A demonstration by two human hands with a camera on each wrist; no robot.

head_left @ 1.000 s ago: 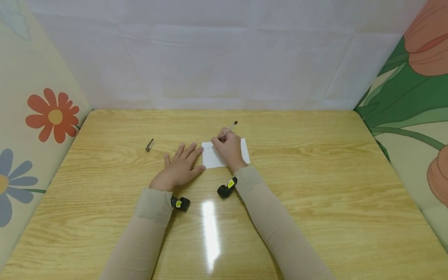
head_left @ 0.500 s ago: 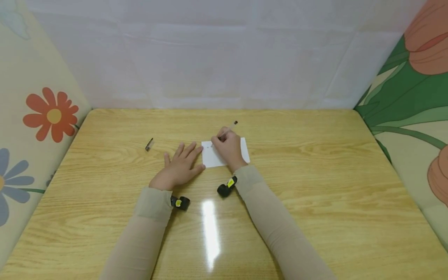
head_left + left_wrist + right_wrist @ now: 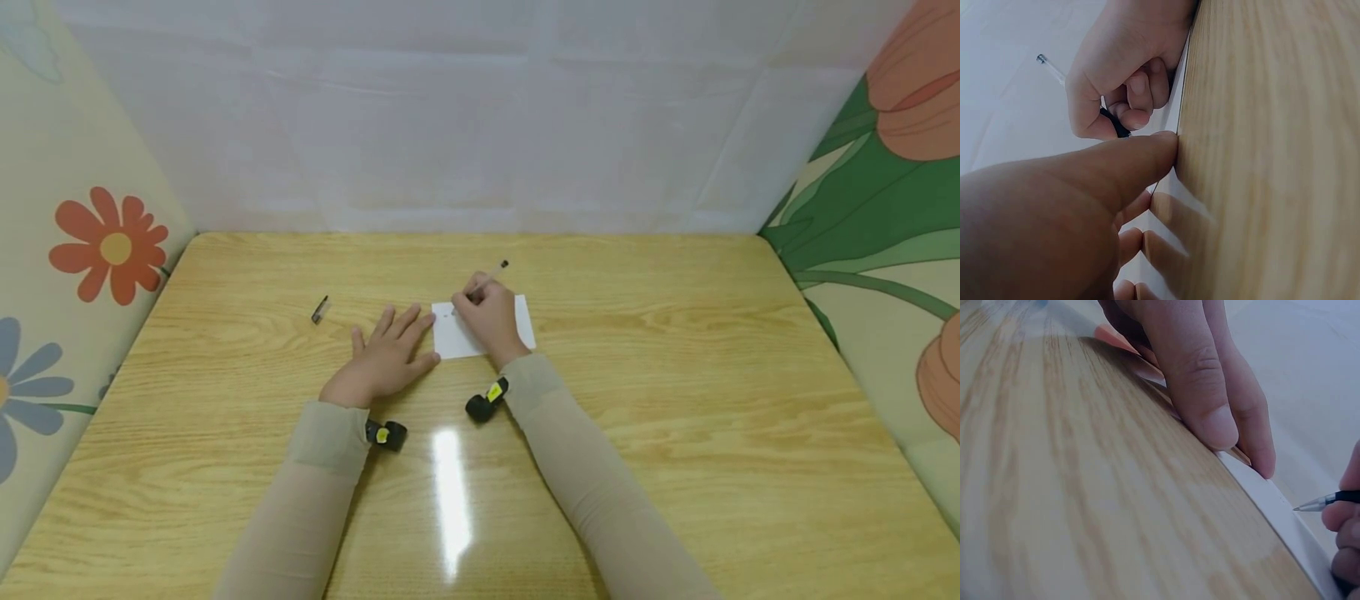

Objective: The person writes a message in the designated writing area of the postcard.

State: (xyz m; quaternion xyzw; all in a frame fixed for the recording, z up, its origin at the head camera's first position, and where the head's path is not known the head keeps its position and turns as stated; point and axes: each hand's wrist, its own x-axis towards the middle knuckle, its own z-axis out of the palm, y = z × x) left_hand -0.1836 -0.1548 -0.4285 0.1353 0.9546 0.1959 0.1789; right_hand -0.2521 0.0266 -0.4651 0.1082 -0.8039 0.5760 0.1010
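Note:
A white sheet of paper lies on the wooden table, with small dark marks near its upper left corner. My right hand rests over it and pinches a pen with a clear barrel and black end. In the right wrist view the tip of the pen is right at the paper. My left hand lies flat with fingers spread, its thumb and index fingertips at the paper's left edge. From the left wrist view, the left thumb presses down at the paper's edge.
A pen cap lies on the table to the left of my left hand. Behind the table hangs a white cloth. Flower-patterned panels flank both sides. Each wrist carries a small black camera.
The pen and my right fingers shift very slightly left over the paper. My left hand, the paper and the pen cap keep their places.

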